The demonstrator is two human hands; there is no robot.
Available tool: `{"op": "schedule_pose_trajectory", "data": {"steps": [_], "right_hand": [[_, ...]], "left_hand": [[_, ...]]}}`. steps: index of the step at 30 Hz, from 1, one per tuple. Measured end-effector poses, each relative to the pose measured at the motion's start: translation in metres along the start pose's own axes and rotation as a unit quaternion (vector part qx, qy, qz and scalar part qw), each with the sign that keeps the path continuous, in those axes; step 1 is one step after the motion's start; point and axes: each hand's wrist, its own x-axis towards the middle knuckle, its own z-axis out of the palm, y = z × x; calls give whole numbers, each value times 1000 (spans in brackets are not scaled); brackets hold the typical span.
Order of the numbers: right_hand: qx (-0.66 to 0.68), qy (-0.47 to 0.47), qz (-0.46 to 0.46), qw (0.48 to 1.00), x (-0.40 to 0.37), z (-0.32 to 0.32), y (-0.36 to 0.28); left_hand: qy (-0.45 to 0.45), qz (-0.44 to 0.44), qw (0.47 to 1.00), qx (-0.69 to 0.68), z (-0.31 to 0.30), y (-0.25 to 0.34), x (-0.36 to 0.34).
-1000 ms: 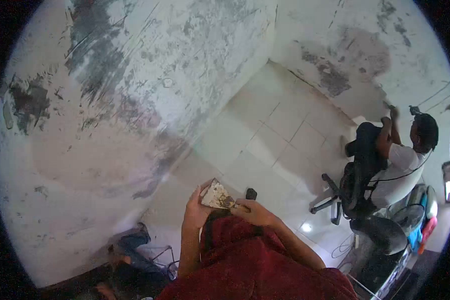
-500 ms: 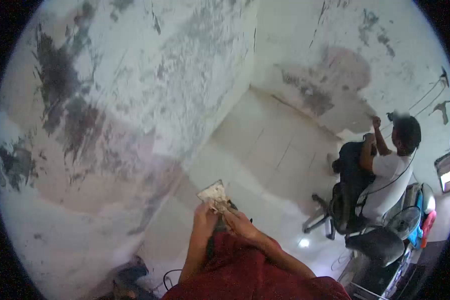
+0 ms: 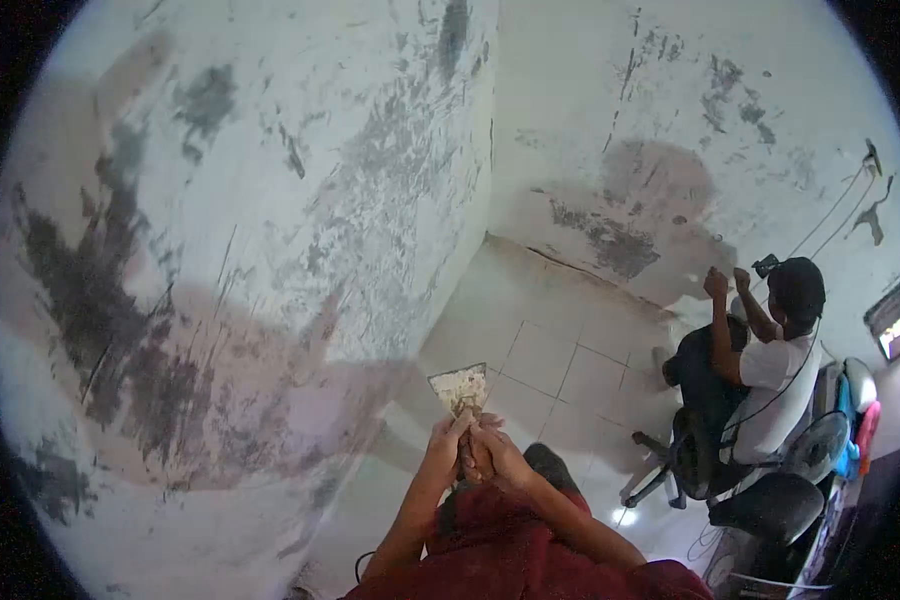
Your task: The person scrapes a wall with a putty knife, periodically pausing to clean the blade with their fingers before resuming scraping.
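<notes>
A putty knife point(image 3: 460, 386) with a wide blade crusted in pale plaster points up and away from me, in front of my dark red clothing. My left hand point(image 3: 446, 442) is closed at the handle, its fingers close below the blade. Pressed beside it, my right hand point(image 3: 500, 452) is closed around the handle too. The fingers meet and cover most of the handle. To the left rises a wall point(image 3: 270, 210) with white filler and grey, scraped patches; the blade is apart from it.
At right a person in a white shirt point(image 3: 775, 400) sits on a wheeled office chair point(image 3: 692, 455), hands raised near the far wall point(image 3: 570, 100). A fan point(image 3: 816, 445) and a black seat point(image 3: 767, 507) stand behind. Pale floor tiles point(image 3: 540, 365) lie between us.
The blade and my hands have shifted right, and both hands now close together lower on the handle. My view has tilted. The other person has raised both hands.
</notes>
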Motion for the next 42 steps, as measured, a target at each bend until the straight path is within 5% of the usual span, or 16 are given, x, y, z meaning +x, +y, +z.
{"op": "schedule_pose_trajectory", "data": {"steps": [9,12,14,16,19,20,21,24,26,28,31,35,37,42], "right_hand": [[122,-12,4,992,79,-20,-23],[78,-93,-2,993,141,-21,-58],[-42,1,24,999,173,-9,-79],[-175,-109,-243,948,208,-24,-83],[-112,15,62,992,221,-27,-138],[-112,9,63,992,233,-37,-151],[-224,-25,-17,974,245,-52,-162],[-260,-34,-255,931,268,-56,-214],[-49,-30,15,998,269,-61,-272],[48,-44,78,995,277,-60,-298],[54,-53,39,996,285,-63,-317],[-68,40,-142,987,306,-80,-291],[85,26,16,996,290,-86,-320],[12,5,-42,999,304,-110,-294]], "left_hand": [[143,-15,989,-36,-38,-8,67],[153,9,988,7,-40,36,113],[226,32,972,-61,-29,64,134],[284,53,955,-69,-32,62,163],[324,61,942,-62,-8,76,208],[306,56,949,-44,-2,85,224],[335,71,938,-58,11,93,244],[304,45,952,10,37,121,301],[323,48,945,14,57,136,324],[326,56,943,37,72,153,344],[347,81,935,-1,70,153,367],[345,36,937,41,70,147,388],[334,30,941,42,69,134,394],[352,39,935,39,70,125,409]]}}
